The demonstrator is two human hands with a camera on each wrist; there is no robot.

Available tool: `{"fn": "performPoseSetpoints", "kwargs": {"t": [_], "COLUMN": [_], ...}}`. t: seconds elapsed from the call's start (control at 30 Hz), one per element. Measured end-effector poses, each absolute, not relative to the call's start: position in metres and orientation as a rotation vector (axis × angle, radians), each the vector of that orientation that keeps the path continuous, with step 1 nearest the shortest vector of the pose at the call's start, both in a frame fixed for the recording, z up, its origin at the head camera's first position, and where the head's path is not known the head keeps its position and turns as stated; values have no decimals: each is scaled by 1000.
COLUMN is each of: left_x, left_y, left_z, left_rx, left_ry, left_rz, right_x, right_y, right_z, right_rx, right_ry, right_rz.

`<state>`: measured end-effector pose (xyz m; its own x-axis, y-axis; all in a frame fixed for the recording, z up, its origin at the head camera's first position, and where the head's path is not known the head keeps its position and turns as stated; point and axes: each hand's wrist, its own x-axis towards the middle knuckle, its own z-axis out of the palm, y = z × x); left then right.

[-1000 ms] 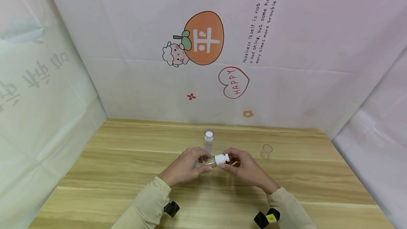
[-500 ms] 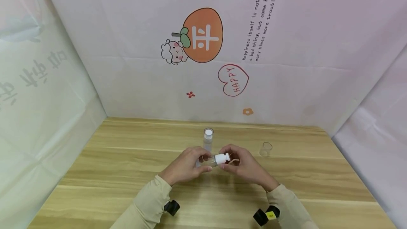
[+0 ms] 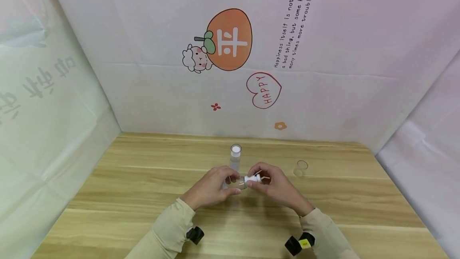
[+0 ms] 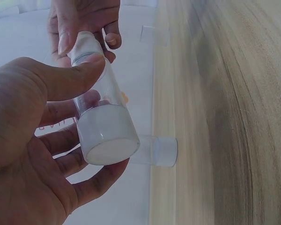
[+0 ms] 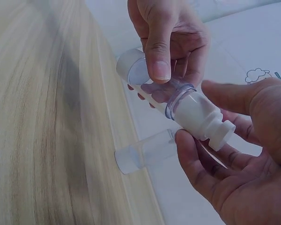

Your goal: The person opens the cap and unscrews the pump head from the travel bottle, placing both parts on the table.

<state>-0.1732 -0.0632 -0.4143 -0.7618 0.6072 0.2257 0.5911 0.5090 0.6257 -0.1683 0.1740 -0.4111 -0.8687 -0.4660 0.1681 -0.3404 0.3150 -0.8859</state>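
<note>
A clear pump bottle (image 5: 155, 96) with a white base (image 4: 107, 133) is held lying tilted between both hands. My left hand (image 3: 212, 187) grips its clear body, thumb on the near side and fingers curled round behind. My right hand (image 3: 274, 187) holds the white pump top (image 5: 196, 115) at the other end, between thumb and fingertips. The nozzle end sticks out past those fingers in the right wrist view. Behind the hands a second clear bottle (image 3: 235, 162) with a white top stands upright on the table; its lower part is hidden in the head view.
A clear cap (image 3: 300, 168) stands on the wood-grain table (image 3: 161, 163) to the right of the hands. A printed white cloth (image 3: 165, 103) hangs along the table's back edge, with more cloth at both sides.
My right thumb and fingers have shifted slightly along the white pump top, covering more of it. My left hand keeps its grip on the bottle. The head view has tilted slightly.
</note>
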Motion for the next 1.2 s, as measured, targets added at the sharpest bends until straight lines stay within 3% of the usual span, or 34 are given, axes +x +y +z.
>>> {"fn": "performPoseSetpoints", "kwargs": {"t": [0.4,0.87,1.2], "left_x": [-173,-171,-172], "left_y": [-64,-67,-69], "left_z": [-413,-410,-411], "left_rx": [1085,1058,1075], "left_ry": [2714,2779,2788], "left_rz": [1126,1069,1087], "right_x": [-166,-168,-170], "right_y": [171,180,181], "right_z": [-411,-410,-407], "right_rx": [-812,-626,-671], "right_ry": [2486,2537,2514], "right_rz": [-1649,-1457,-1444]}}
